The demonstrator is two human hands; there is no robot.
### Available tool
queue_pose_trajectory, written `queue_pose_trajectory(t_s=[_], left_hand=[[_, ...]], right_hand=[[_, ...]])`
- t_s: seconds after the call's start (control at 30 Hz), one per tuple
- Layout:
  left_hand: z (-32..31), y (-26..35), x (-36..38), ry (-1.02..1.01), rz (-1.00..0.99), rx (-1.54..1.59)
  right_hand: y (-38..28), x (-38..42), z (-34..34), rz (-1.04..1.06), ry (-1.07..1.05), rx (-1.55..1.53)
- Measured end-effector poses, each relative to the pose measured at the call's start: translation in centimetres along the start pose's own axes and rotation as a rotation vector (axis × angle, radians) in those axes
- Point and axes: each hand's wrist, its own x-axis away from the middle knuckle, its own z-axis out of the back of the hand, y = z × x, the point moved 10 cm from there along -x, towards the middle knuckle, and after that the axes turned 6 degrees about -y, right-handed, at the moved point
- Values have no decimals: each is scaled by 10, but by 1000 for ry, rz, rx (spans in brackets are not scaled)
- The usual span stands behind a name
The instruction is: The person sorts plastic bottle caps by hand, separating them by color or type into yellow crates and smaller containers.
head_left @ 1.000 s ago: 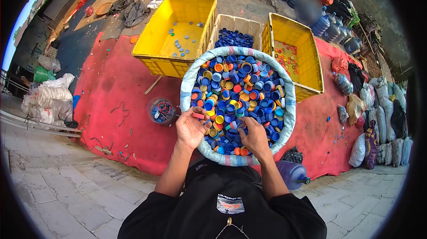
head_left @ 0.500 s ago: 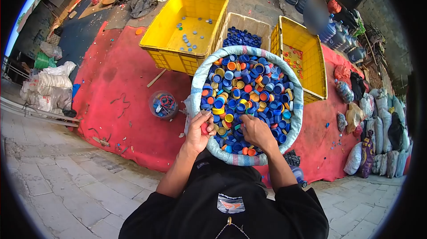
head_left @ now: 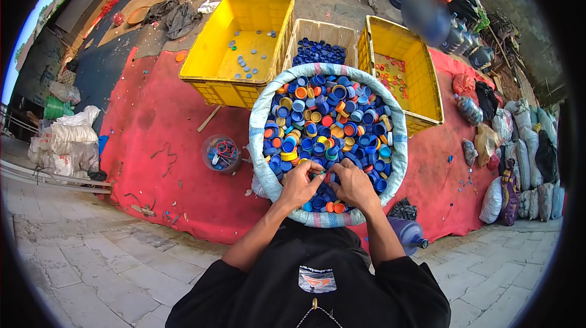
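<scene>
A round, cloth-rimmed container [head_left: 258, 122] full of mixed bottle caps [head_left: 342, 114] stands right in front of me. Over its near part, my left hand [head_left: 301, 184] has its fingers closed at a small greenish cap. Close beside it on the right, my right hand [head_left: 353, 185] is closed too, its fingertips near a reddish piece; what it grips is too small to make out. The two hands almost meet at the fingertips. Blue, orange and yellow caps lie around and under them.
Behind the container stand a yellow crate [head_left: 201, 78] with a few grey caps, a whitish crate [head_left: 351, 36] of blue caps and another yellow crate [head_left: 434, 99] with red caps. A small tub [head_left: 221, 153] sits left; filled sacks [head_left: 491, 201] and a water jug [head_left: 408, 234] are right.
My left hand has moved right, towards my right hand, and the red piece seen in it before no longer shows there. The view has shifted slightly, with the container now further left.
</scene>
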Motion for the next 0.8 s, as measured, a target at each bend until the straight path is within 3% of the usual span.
queue_pose_trajectory(t_s=[0.07, 0.27, 0.37, 0.53, 0.63, 0.7, 0.8], left_hand=[[-2, -1, 0, 11, -19, -34], [-6, 1, -1, -10, 27, -80], [-2, 10, -1, 50, 17, -53], [-7, 18, -6, -26, 105, 55], [3, 13, -17, 51, 72, 79], [16, 5, -21, 79, 51, 127], [23, 9, -17, 4, 10, -44]], right_hand=[[-1, 2, 1, 70, 71, -9], [-1, -2, -9, 66, -30, -17], [0, 3, 9, 113, 100, -159], [0, 13, 30, 203, 289, -352], [5, 14, 31, 153, 291, -306], [18, 21, 34, 56, 402, -219], [26, 40, 45, 1, 614, -168]])
